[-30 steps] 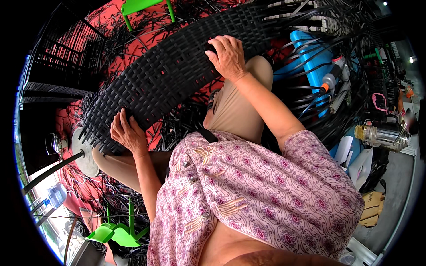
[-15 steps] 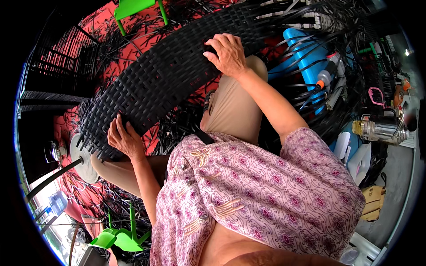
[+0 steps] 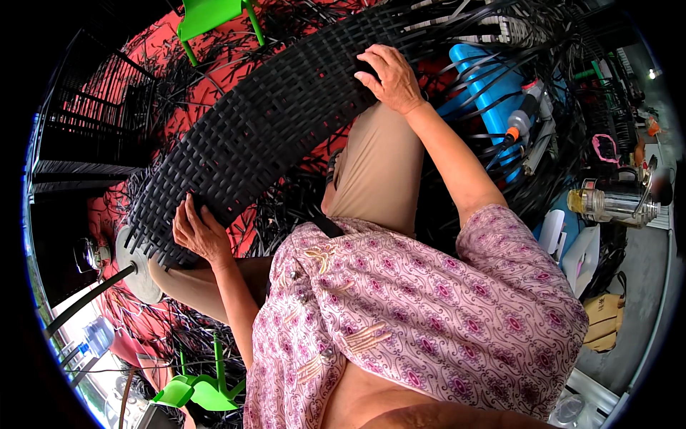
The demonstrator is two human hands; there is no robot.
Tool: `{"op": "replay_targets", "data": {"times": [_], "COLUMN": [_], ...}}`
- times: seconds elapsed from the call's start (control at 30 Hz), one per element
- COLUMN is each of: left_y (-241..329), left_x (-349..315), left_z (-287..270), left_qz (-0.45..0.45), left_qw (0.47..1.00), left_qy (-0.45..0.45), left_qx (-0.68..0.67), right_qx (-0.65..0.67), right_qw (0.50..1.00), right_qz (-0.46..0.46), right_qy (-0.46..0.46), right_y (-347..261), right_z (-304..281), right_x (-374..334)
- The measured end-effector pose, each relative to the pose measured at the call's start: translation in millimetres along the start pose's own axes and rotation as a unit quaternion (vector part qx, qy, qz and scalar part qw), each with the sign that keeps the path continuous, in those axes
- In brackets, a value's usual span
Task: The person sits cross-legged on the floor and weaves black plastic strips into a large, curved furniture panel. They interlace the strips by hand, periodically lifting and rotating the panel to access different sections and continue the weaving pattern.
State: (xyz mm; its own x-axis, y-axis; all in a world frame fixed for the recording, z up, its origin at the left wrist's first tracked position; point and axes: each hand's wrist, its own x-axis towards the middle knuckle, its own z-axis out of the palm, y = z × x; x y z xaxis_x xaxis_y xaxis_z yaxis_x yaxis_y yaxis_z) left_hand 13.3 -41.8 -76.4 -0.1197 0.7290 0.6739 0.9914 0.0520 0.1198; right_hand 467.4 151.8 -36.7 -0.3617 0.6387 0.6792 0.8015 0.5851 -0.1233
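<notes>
A long curved band of woven black plastic strips (image 3: 246, 121) lies in front of me, arching from beside my left knee up to the far right. My left hand (image 3: 202, 230) rests on its near edge by the left end, fingers stretched over the weave and thumb apart. Toward the right end, above my bent knee, my right hand (image 3: 393, 80) touches the band with slightly curved fingers, the thumb held away from them. Loose black strips (image 3: 457, 21) run out from the band's right end. Its underside is hidden.
Cut black strips litter the red floor covering (image 3: 209, 71). Right of my knee stands a blue plastic piece (image 3: 486, 86) with a grey-and-orange tool (image 3: 523, 118) beside it. Green chairs (image 3: 211, 18) stand at the top and lower left. A glass jar (image 3: 616, 202) is at far right.
My right hand has slid to the right along the woven band. The left hand stays in nearly the same place, and the whole view has shifted slightly.
</notes>
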Motion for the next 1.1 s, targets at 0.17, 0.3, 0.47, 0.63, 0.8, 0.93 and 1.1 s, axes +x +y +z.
{"op": "replay_targets", "data": {"times": [0.17,0.3,0.47,0.63,0.8,0.93,1.1], "left_y": [1,0,2,-1,0,-2,-1], "left_x": [1,1,3,0,2,-2,1], "left_z": [-1,0,-1,0,1,1,1], "left_qz": [0.002,0.005,0.001,0.003,0.006,0.006,0.005], "left_qw": [1.0,1.0,1.0,1.0,1.0,1.0,1.0], "left_qy": [0.005,0.005,-0.003,0.005,0.005,0.006,0.004], "left_qx": [0.003,0.004,0.011,0.012,0.024,0.016,0.016], "right_qx": [-0.028,-0.053,-0.055,-0.051,-0.043,-0.041,0.001], "right_qw": [0.999,0.999,0.998,0.998,0.999,0.999,0.999], "right_qz": [-0.015,-0.003,0.026,0.036,0.011,-0.008,0.0], "right_qy": [-0.002,-0.01,-0.016,-0.01,-0.015,-0.016,-0.034], "right_y": [-1,-6,-10,2,11,11,22], "right_z": [3,4,5,6,1,-3,-5], "right_x": [1,8,2,3,3,3,11]}}
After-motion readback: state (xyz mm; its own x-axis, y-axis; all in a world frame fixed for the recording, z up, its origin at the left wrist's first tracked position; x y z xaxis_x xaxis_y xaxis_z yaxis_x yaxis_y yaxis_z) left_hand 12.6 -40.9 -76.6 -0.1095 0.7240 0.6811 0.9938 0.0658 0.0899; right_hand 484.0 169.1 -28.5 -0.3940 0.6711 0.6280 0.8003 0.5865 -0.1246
